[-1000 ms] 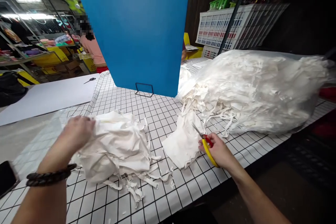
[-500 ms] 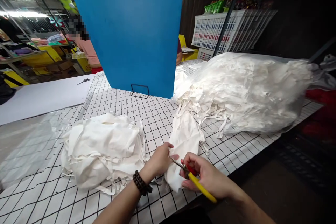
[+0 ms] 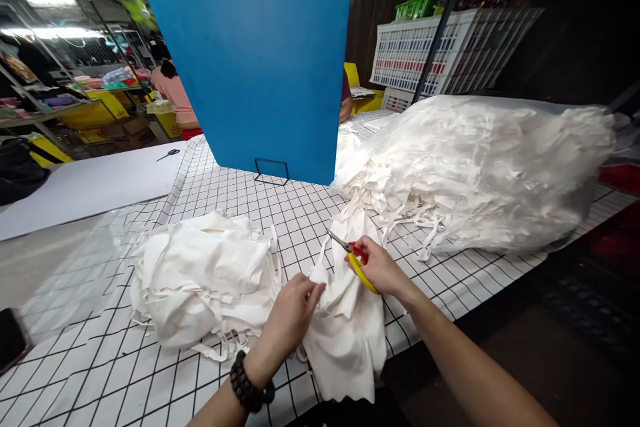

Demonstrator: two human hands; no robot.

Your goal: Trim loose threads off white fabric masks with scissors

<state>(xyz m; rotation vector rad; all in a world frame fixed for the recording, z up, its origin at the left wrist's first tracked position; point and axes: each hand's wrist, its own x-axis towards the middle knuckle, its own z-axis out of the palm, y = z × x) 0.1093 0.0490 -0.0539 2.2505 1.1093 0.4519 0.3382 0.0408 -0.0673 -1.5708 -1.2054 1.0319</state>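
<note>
Far left, dark flat object (image 3: 11,341), probably a phone, cut off by frame. Next, rumpled pile of white cloth pieces (image 3: 200,273) on grid-patterned tablecloth (image 3: 300,213), loose straps (image 3: 213,352) at near edge. Behind it, upright blue board (image 3: 255,67). Left hand (image 3: 293,310), dark beaded bracelet (image 3: 244,383) on wrist, pinches part of white garment (image 3: 345,340), which lies right of pile, near end overlapping table edge. Yellow-and-red-handled scissors (image 3: 353,261) angle up-left over garment, contact unclear, grasped in right hand (image 3: 381,268). Far right, clear plastic bag (image 3: 485,173) stuffed with more white cloth, spilling out its left end.
</note>
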